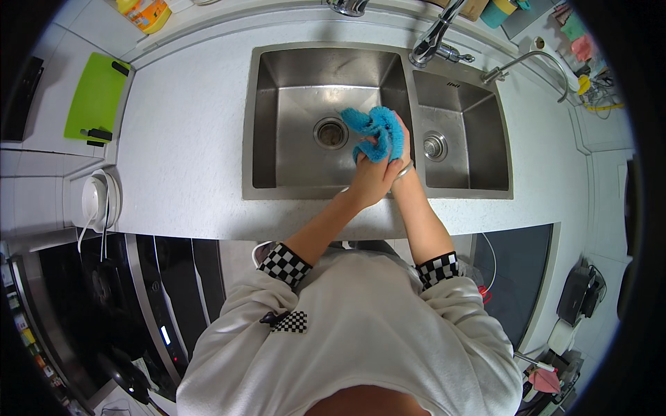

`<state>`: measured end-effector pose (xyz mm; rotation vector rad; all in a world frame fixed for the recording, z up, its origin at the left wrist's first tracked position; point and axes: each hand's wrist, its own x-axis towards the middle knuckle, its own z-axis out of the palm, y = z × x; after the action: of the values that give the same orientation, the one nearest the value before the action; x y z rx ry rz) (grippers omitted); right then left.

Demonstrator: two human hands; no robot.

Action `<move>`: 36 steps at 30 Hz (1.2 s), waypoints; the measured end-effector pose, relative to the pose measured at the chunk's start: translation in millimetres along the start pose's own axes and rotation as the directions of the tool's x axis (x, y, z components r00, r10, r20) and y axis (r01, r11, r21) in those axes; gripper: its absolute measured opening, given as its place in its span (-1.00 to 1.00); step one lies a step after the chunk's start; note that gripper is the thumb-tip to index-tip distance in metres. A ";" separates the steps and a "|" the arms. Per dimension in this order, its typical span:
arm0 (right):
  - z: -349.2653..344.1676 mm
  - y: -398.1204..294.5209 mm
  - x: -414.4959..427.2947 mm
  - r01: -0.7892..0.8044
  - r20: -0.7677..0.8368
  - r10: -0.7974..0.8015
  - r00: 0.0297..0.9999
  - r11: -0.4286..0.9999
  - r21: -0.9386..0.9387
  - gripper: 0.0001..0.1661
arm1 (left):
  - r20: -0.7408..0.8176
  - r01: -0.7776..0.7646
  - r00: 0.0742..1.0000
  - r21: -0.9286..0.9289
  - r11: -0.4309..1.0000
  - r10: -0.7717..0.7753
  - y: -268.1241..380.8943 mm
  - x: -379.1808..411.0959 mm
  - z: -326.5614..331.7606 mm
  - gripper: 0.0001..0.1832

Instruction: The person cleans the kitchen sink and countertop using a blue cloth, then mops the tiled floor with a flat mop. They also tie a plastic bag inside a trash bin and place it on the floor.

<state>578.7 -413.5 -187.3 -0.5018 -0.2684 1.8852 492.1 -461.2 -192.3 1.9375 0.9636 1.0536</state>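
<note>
A bright blue fluffy cleaning cloth (387, 132) is bunched up over the right side of the larger steel sink basin (296, 161). My left hand (372, 179) grips its lower part from the near side. My right hand (405, 143), with a silver bangle at the wrist, holds the cloth from the right; its fingers are partly hidden behind the cloth. Both hands are close together. Left of the cloth is the basin's round drain (331, 133). A chrome faucet (427, 47) rises behind the divider between the two basins.
A smaller basin (484, 156) adjoins on the right, with a thin curved tap (536, 54) behind it. White bowls and plates (101, 200) stand at the counter's left edge. A green cutting board (96, 99) is on the left wall, and a yellow bottle (145, 15) stands at the back left.
</note>
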 end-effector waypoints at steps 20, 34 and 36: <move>-42.6 -56.7 -74.2 -0.255 -0.090 0.277 0.957 0.945 0.204 -0.39 | 0.111 0.566 0.756 -0.606 0.559 -0.645 -7.6 32.0 9.4 -0.74; -71.2 -150.8 -40.2 0.058 -0.078 -0.326 0.942 0.389 -0.919 -0.47 | -0.406 0.374 0.704 -0.485 0.790 -0.583 27.0 62.3 71.8 -0.74; -119.1 -154.7 -1.2 0.068 -0.009 -0.338 0.941 0.215 -0.974 -0.39 | -0.274 0.503 0.605 -0.596 0.625 -0.748 14.0 51.3 80.4 -0.57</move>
<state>763.4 -364.9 -228.0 -1.4469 -1.3652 1.1299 586.7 -442.7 -195.5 0.7682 1.4036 1.2007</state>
